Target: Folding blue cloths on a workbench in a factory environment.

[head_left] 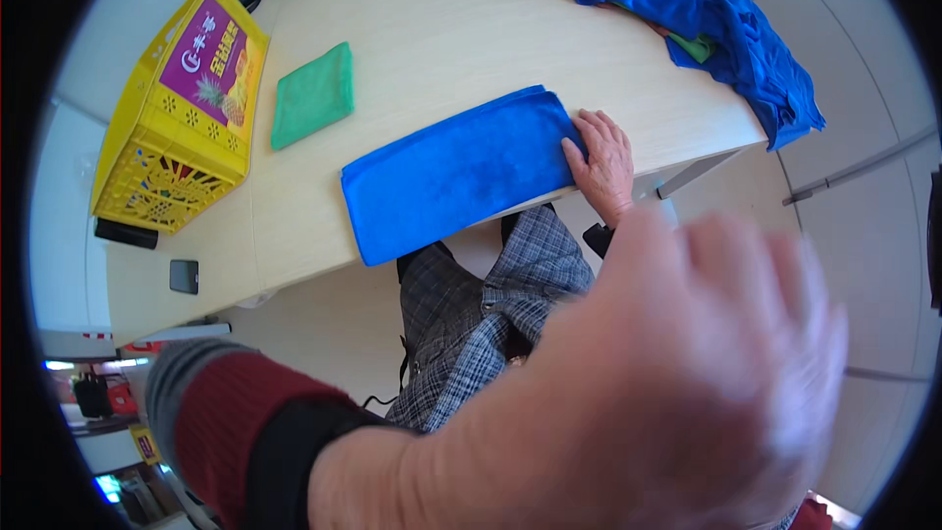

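Your right hand (601, 162) lay flat, fingers spread and gripping nothing, on the right end of the folded blue towel (461, 172). The towel was stretched along the near edge of the pale wooden surface (451, 39). Your left hand (687, 373) was raised close to the camera, blurred, its grip open and empty. A folded green cloth (312, 94) lay just left of the towel, beside a yellow plastic crate (182, 118). A heap of blue and green cloths (687, 0) sat at the far right.
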Available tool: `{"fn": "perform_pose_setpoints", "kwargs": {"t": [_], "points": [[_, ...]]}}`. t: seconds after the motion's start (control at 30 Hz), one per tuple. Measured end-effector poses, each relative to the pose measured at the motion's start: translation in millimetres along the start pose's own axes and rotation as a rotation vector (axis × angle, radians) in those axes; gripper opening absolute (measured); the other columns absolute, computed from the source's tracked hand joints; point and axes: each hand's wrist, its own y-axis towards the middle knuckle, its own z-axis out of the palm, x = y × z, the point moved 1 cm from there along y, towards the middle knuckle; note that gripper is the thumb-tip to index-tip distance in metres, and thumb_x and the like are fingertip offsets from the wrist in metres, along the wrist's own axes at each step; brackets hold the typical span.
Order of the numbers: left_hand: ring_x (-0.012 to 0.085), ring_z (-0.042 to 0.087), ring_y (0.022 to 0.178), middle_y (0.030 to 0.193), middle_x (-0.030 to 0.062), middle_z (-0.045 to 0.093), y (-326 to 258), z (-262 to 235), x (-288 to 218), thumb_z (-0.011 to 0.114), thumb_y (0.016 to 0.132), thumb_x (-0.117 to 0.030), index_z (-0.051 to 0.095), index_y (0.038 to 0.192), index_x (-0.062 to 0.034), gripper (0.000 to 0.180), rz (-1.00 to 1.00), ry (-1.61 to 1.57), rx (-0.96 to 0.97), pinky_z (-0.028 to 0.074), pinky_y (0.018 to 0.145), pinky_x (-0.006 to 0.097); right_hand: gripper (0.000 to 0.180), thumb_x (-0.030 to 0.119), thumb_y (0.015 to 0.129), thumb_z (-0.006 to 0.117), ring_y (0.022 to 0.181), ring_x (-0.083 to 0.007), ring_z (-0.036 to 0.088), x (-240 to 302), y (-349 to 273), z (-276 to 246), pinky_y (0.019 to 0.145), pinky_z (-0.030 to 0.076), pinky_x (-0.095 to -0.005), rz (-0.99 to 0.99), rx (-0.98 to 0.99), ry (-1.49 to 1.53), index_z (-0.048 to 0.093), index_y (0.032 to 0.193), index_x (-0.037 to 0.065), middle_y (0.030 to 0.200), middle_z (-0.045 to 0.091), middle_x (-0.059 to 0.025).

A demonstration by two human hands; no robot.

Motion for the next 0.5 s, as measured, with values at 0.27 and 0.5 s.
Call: {"fn": "perform_pose_setpoints", "kwargs": {"t": [0.27, 0.5], "points": [[0.016, 0.061, 0.086, 0.098, 0.0103, 0.064, -43, 7, -20, 0.056, 0.104, -0.019, 0.062, 0.125, -0.0009, 0.029, -0.225, -0.675, -0.187, 0.052, 0.084, 0.035, 0.043, 0.034, 0.095, 0.061, 0.135, -0.0359, 0.048, -2, 2, -11, 0.115, 0.032, -0.0473, 0.022, -0.011, -0.003, 0.064, 0.126, 0.004, 0.136, 0.06, -0.0158], [0.0223, 0.062, 0.091, 0.103, 0.0141, 0.064, -64, 0, -20, 0.057, 0.101, -0.015, 0.063, 0.124, -0.0001, 0.028, -0.504, -1.105, -0.193, 0.052, 0.087, 0.039, 0.044, 0.034, 0.096, 0.06, 0.136, -0.0345, 0.046, 5, 2, -11, 0.117, 0.032, -0.0461, 0.047, 0.038, -0.025, 0.063, 0.129, 0.005, 0.139, 0.059, -0.0142]]}}
